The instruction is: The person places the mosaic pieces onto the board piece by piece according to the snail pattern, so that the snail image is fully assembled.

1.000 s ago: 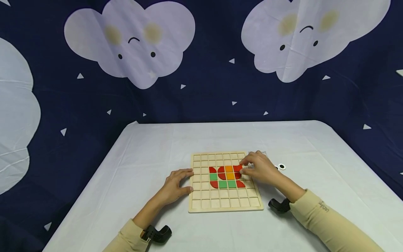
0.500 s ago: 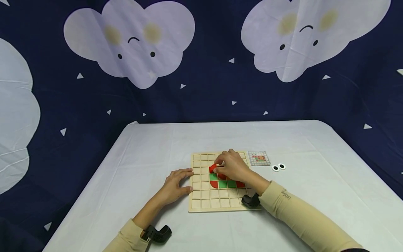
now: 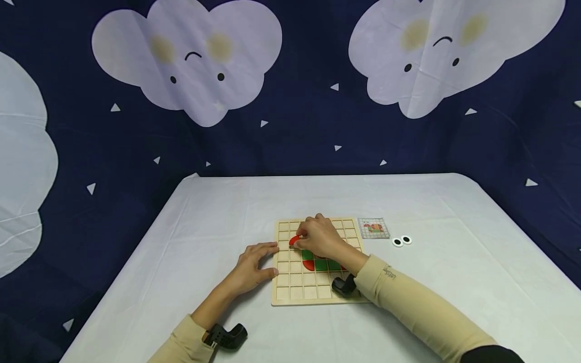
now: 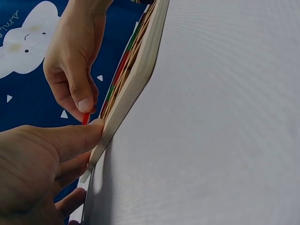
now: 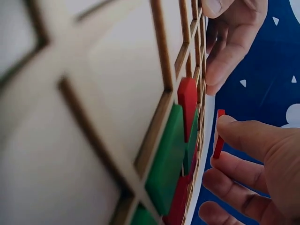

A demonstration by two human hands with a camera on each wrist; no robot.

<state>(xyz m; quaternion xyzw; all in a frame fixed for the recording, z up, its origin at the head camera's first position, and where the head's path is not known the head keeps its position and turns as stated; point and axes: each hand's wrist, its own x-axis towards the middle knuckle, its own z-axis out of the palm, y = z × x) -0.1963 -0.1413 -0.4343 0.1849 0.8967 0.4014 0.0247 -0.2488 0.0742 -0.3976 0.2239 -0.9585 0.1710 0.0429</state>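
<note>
Between thumb and fingertips, my right hand (image 3: 320, 241) pinches a small red tile (image 3: 294, 241) over the upper left part of a wooden grid board (image 3: 295, 293). The right wrist view shows this red tile (image 5: 219, 136) edge-on, raised off the board. My left hand (image 3: 251, 267) touches the board's left edge with thumb and fingers extended. Green tiles (image 3: 321, 264) and a curved red tile (image 3: 308, 265) lie in the grid squares. The right hand and forearm hide the upper part of the tile pattern.
Right of the board lies a small printed pattern card (image 3: 374, 228). Two white discs with black centres (image 3: 402, 241) lie beyond it. Everything stands on a white-covered table (image 3: 236, 201). A dark blue cloud-patterned cloth (image 3: 299, 151) hangs behind.
My right hand has moved left across the board from the pattern's right side, carrying the red tile over the past half second. The card came into full view. My left hand stayed put.
</note>
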